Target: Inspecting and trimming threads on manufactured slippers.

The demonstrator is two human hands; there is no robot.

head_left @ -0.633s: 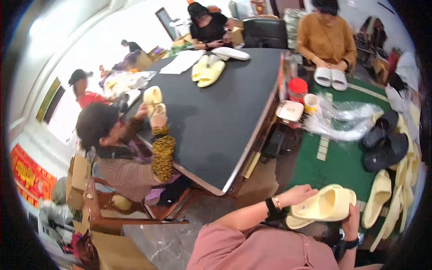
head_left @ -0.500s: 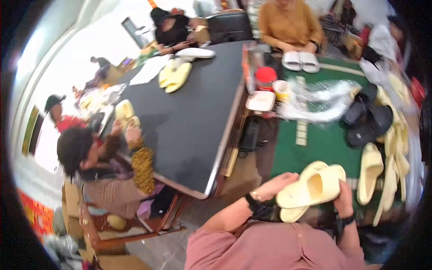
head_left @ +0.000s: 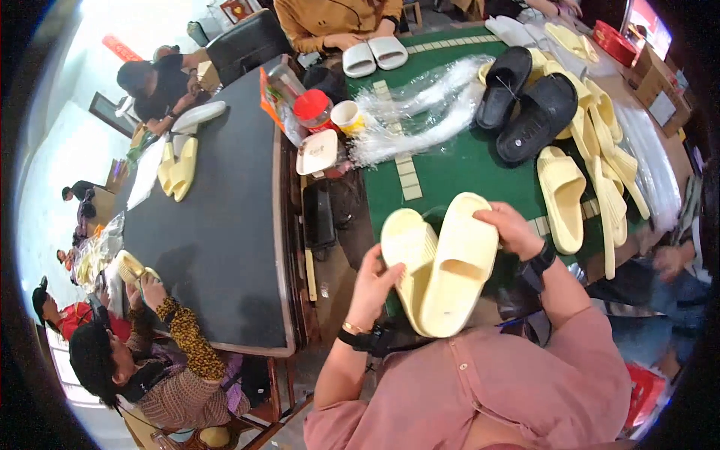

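Two pale yellow slippers [head_left: 450, 296] are up over the near edge of the green bench [head_left: 491, 172], overlapping down at the 6 o'clock end. Left hand [head_left: 375, 281] is clamped on the left slipper [head_left: 405, 232] at its 9 o'clock edge, thumb on the face; right hand [head_left: 512, 227] grips the right slipper [head_left: 472, 236] around 1 o'clock. So yeah, hands apart, one slipper each. Going round from that pair: crinkly clear plastic [head_left: 420, 139] at 12, black slippers [head_left: 536, 120] at 1, a lone yellow slipper [head_left: 562, 217] at 2 with a heap of yellow slippers [head_left: 611, 206] just past it. Red-lidded jar [head_left: 311, 106] and a cup [head_left: 346, 116] sit side by side at 11. Way over at 9, a co-worker's hands [head_left: 152, 292] have yellow footwear [head_left: 127, 264] too.
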